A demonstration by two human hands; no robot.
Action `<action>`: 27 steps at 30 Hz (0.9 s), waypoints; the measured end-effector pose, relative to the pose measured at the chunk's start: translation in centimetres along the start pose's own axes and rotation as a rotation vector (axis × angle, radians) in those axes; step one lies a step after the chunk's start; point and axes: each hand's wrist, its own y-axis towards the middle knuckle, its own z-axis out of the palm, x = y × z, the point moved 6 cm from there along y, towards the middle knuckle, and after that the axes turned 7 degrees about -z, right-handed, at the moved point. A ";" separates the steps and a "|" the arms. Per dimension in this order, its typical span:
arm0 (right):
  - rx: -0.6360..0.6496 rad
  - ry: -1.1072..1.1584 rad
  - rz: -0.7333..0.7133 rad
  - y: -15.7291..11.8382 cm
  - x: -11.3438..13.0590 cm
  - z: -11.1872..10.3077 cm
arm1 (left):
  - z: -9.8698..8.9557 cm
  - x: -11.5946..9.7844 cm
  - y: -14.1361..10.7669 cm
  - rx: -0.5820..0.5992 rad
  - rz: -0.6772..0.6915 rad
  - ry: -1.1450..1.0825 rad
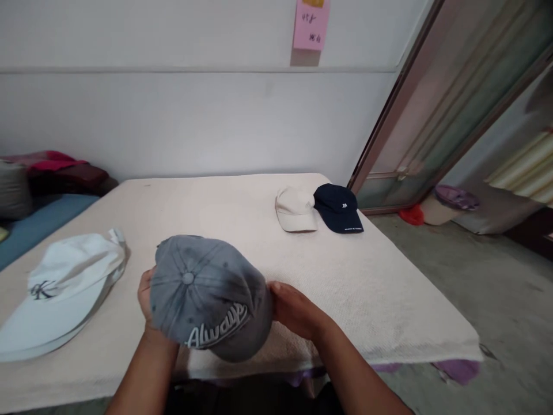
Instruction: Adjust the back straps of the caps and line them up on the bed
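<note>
A grey baseball cap (pixel 194 300) with raised "Always" lettering is held up between my two hands, over the near side of the cloth-covered table. My left hand (pixel 146 294) grips its left side, with most of the fingers hidden behind and under the cap. On the other side, my right hand (pixel 296 308) is closed on the cap's right edge near the brim, fingertips partly out of sight. The brim points towards me and to the right. To the left lie white caps (pixel 73 282), apparently stacked, the top one with a dark monogram.
A cream cap (pixel 296 210) and a navy cap (pixel 337 207) lie side by side at the far right of the table (pixel 207 202). Behind stands a white wall with a pink note (pixel 311 26). A sliding glass door (pixel 415 115) is at right; folded fabric (pixel 56 167) sits far left.
</note>
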 end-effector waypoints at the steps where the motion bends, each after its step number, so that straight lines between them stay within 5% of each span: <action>1: 0.019 0.078 0.014 -0.1 -0.2 -0.2 | -0.5 -0.4 0.5 -0.024 0.023 -0.039; 6: 0.156 0.305 0.139 -0.2 -1.3 -0.2 | -2.9 -1.7 2.4 -0.105 0.089 -0.158; 9: 0.116 0.378 0.143 0.2 -1.5 -0.4 | -3.2 -0.9 2.8 -0.099 0.042 -0.164; 13: -0.071 0.507 -0.009 1.1 -1.0 -1.5 | -1.7 1.2 2.4 -0.038 -0.032 -0.153; 20: -0.217 0.552 -0.140 3.0 -0.9 -3.0 | 2.5 5.3 0.8 0.034 -0.282 -0.032; 27: -0.269 0.548 -0.194 4.6 -0.5 -5.5 | 1.8 6.1 1.5 -0.105 -0.290 0.077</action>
